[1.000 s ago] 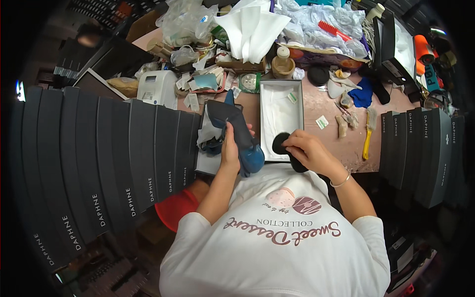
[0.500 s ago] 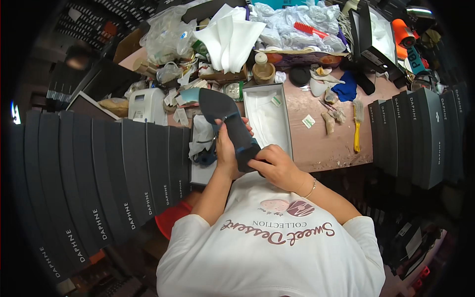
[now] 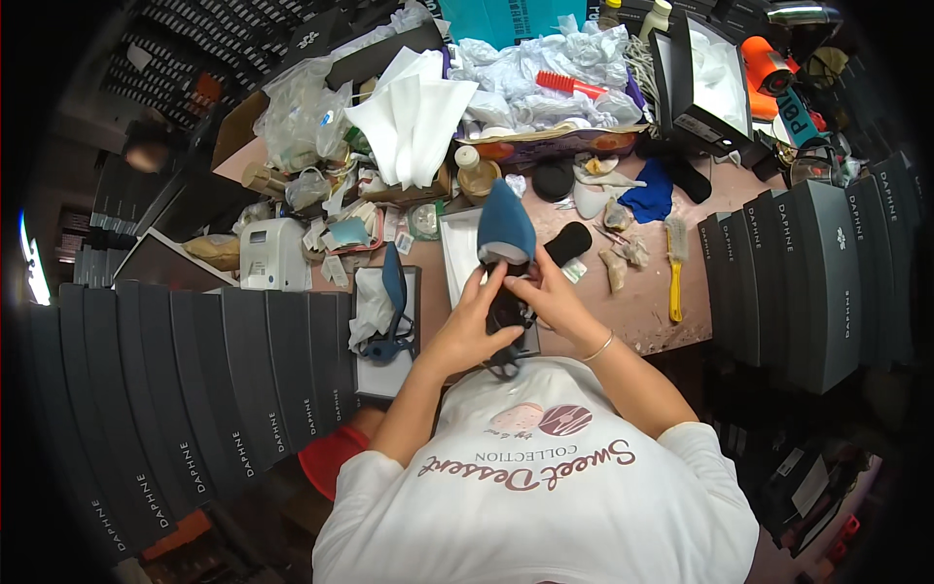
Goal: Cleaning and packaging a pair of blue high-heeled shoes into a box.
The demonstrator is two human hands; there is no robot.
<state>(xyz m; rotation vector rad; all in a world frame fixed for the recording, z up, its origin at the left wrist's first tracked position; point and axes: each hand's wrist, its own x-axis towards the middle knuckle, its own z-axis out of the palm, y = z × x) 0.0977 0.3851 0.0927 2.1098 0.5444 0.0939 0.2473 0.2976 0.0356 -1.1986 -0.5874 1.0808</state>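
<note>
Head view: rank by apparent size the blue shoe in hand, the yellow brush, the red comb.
1. blue shoe, held up by both hands; being nearer the camera may inflate it
2. yellow brush, lying on the table
3. red comb, on the crumpled paper; nearly as long as the brush, so this order is unsure

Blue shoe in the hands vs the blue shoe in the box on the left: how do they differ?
The held shoe is gripped by both hands, left hand and right hand, toe pointing away; the boxed shoe lies untouched on white paper in an open box. Both are blue pointed shoes.
</note>
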